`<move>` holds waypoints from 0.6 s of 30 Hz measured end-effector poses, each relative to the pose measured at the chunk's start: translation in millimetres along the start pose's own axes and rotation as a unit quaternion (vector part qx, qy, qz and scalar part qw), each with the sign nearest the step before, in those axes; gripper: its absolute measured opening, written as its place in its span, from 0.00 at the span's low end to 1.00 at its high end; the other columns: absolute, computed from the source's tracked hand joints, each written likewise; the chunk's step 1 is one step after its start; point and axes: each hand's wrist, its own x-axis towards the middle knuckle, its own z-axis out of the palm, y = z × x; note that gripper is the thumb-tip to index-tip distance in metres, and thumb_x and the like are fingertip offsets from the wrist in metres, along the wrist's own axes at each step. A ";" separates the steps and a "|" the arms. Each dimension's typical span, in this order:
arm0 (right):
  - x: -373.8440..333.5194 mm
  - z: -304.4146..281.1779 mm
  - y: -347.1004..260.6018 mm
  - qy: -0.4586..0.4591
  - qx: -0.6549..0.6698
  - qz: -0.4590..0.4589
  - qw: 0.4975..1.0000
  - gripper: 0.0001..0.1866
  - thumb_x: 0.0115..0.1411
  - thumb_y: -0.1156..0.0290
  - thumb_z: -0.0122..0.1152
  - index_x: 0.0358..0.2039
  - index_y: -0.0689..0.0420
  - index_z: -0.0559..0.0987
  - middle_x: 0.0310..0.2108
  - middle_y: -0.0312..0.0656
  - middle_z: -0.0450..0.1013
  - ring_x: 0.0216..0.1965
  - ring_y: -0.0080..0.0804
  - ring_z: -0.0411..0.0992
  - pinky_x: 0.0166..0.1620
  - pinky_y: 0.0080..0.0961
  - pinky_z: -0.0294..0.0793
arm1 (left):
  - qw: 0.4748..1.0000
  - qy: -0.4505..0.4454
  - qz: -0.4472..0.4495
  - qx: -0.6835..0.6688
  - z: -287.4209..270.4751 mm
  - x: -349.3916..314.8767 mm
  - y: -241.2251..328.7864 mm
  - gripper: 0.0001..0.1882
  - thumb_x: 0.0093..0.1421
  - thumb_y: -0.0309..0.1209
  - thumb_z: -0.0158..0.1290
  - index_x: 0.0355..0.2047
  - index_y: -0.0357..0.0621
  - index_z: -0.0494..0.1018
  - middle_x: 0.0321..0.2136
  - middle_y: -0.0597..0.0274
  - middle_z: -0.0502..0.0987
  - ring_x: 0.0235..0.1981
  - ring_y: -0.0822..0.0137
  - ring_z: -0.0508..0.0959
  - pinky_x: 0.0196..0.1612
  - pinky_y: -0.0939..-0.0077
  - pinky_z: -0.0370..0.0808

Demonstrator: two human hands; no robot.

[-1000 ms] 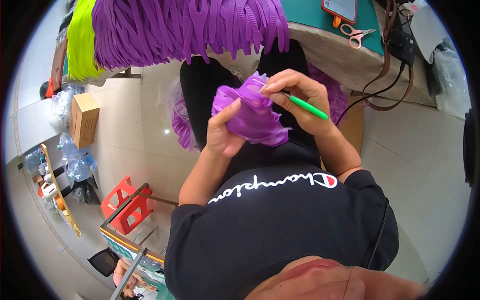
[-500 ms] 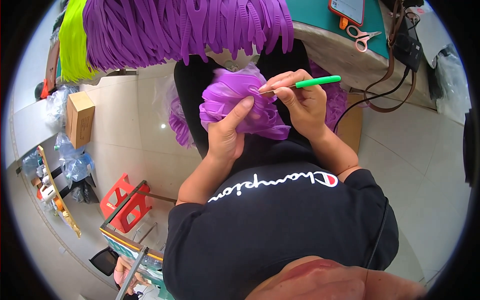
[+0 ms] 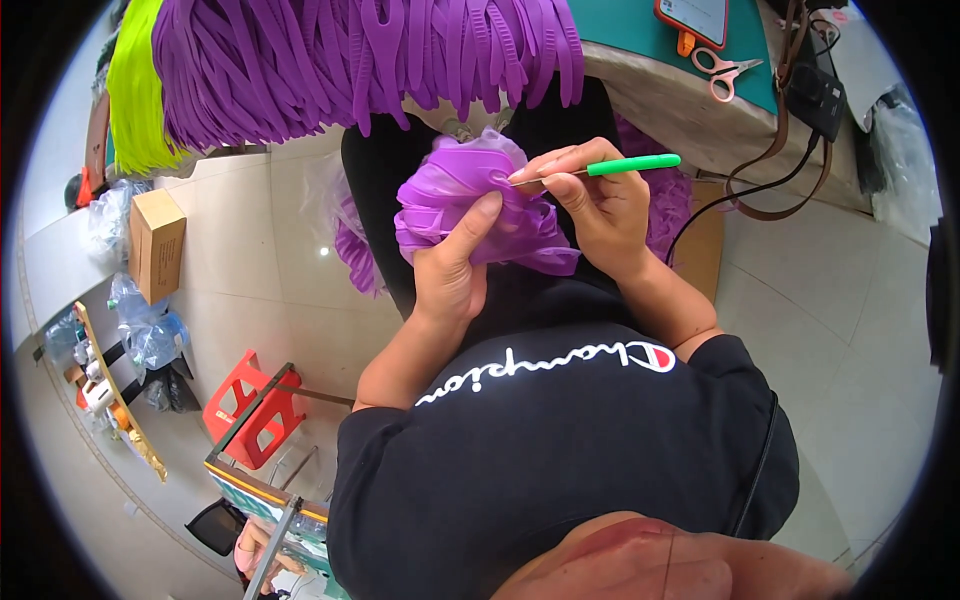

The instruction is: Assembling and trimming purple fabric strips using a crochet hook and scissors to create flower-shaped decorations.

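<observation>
Over my lap, my left hand [image 3: 452,268] grips a bunch of translucent purple rubbery straps [image 3: 440,190], its thumb pressed on top and the other fingers hidden beneath. My right hand [image 3: 608,210] pinches a thin metal pick with a green handle [image 3: 635,164]. The handle points to the right, and the pick's tip meets the straps just above my left thumb. Whether the tip goes into a strap is too small to tell.
Many purple straps [image 3: 340,70] and lime-green straps [image 3: 140,90] hang at the far table edge. Pink-handled scissors [image 3: 722,72] and a phone [image 3: 693,22] lie on the green mat [image 3: 625,30]. A cardboard box [image 3: 155,245] and red stool [image 3: 250,410] stand left. Another person sits lower left.
My hands, the purple straps and the green-handled pick keep almost the same pose. The whole view has shifted slightly.
</observation>
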 end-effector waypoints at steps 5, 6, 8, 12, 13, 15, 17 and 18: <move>-0.8 -0.4 4.9 0.004 -0.082 -0.050 0.995 0.05 0.59 0.78 0.56 0.34 0.64 0.70 0.34 0.51 0.75 0.35 0.33 0.76 0.40 0.25 0.76 | 1.000 0.018 0.017 0.001 6.7 -0.2 -0.1 0.15 0.56 0.23 0.55 0.45 0.40 0.71 0.40 0.61 0.76 0.41 0.68 0.76 0.48 0.74 0.71; 0.9 -1.3 4.0 0.004 -0.082 -0.050 0.995 0.05 0.59 0.78 0.56 0.34 0.64 0.70 0.34 0.51 0.75 0.35 0.33 0.76 0.40 0.25 0.76 | 1.000 0.018 0.017 0.002 7.7 -0.1 -1.2 0.15 0.56 0.23 0.55 0.45 0.40 0.71 0.40 0.61 0.76 0.41 0.68 0.76 0.48 0.74 0.71; 5.3 -3.5 1.0 -0.039 -0.295 -0.186 0.936 0.06 0.56 0.80 0.59 0.33 0.63 0.72 0.33 0.49 0.75 0.33 0.33 0.76 0.36 0.23 0.75 | 0.997 0.046 0.051 0.035 9.2 0.0 -3.2 0.14 0.56 0.22 0.55 0.44 0.39 0.71 0.40 0.61 0.76 0.41 0.69 0.76 0.47 0.75 0.72; 20.0 -19.2 7.1 0.059 -0.302 -0.204 0.929 0.06 0.53 0.82 0.61 0.32 0.62 0.74 0.31 0.47 0.75 0.31 0.33 0.76 0.34 0.23 0.75 | 0.995 0.043 0.058 0.061 7.3 -3.4 -2.9 0.13 0.56 0.22 0.55 0.43 0.39 0.72 0.40 0.61 0.76 0.41 0.69 0.77 0.46 0.75 0.73; 24.2 -23.7 5.7 0.056 -0.334 -0.211 0.917 0.03 0.56 0.80 0.59 0.31 0.63 0.74 0.31 0.46 0.75 0.31 0.30 0.75 0.34 0.22 0.74 | 0.998 0.034 0.030 0.053 4.8 -4.0 -2.8 0.13 0.56 0.22 0.55 0.43 0.39 0.71 0.40 0.61 0.76 0.40 0.69 0.77 0.46 0.74 0.73; 23.0 -23.0 -0.1 0.029 -0.191 -0.102 0.976 0.02 0.57 0.79 0.57 0.31 0.64 0.74 0.31 0.46 0.75 0.30 0.28 0.74 0.34 0.21 0.73 | 1.000 0.021 -0.001 0.021 5.0 -4.0 -1.0 0.15 0.57 0.23 0.54 0.45 0.39 0.70 0.41 0.60 0.75 0.41 0.68 0.76 0.48 0.72 0.72; 19.8 -29.0 -12.3 -0.026 0.024 0.062 0.997 0.06 0.62 0.76 0.52 0.34 0.66 0.73 0.31 0.45 0.75 0.29 0.25 0.72 0.36 0.19 0.72 | 1.000 0.025 0.011 0.009 11.3 -3.3 0.7 0.16 0.57 0.23 0.54 0.46 0.39 0.69 0.42 0.60 0.75 0.42 0.68 0.76 0.49 0.71 0.71; 16.7 -25.5 -14.7 -0.026 0.024 0.062 0.997 0.06 0.62 0.76 0.52 0.34 0.66 0.73 0.31 0.45 0.75 0.29 0.25 0.72 0.36 0.19 0.72 | 0.999 0.029 0.022 -0.003 13.2 -2.5 1.2 0.16 0.58 0.23 0.54 0.47 0.39 0.68 0.42 0.60 0.74 0.43 0.68 0.75 0.50 0.70 0.71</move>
